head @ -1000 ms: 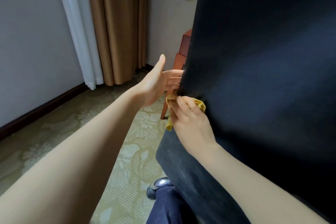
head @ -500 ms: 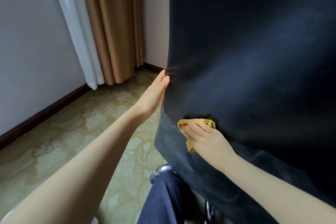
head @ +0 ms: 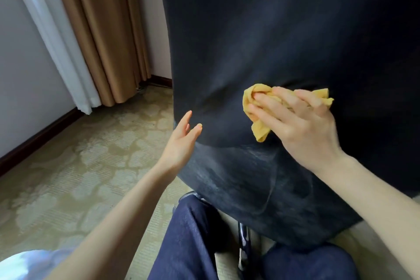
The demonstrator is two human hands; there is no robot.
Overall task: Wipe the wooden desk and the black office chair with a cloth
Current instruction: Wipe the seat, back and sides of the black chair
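The black office chair [head: 284, 36] fills the right and middle of the head view, its back towards me. My right hand [head: 302, 125] presses a crumpled yellow cloth [head: 259, 129] flat against the lower part of the chair back, fingers spread over the cloth. My left hand [head: 181, 143] is held beside the chair's left edge with its fingers straight, fingertips near the fabric; contact is unclear. The wooden desk is hidden from view.
Patterned beige carpet [head: 91, 166] covers the floor to the left. Brown curtains [head: 102, 29] and a white sheer [head: 50, 36] hang at the back left by a grey wall. My legs in dark blue trousers [head: 195, 245] are under the chair, beside its chrome base [head: 244, 241].
My right hand has slid the cloth rightwards across the chair back. My left hand has dropped lower along the chair's left edge. The view has shifted closer.
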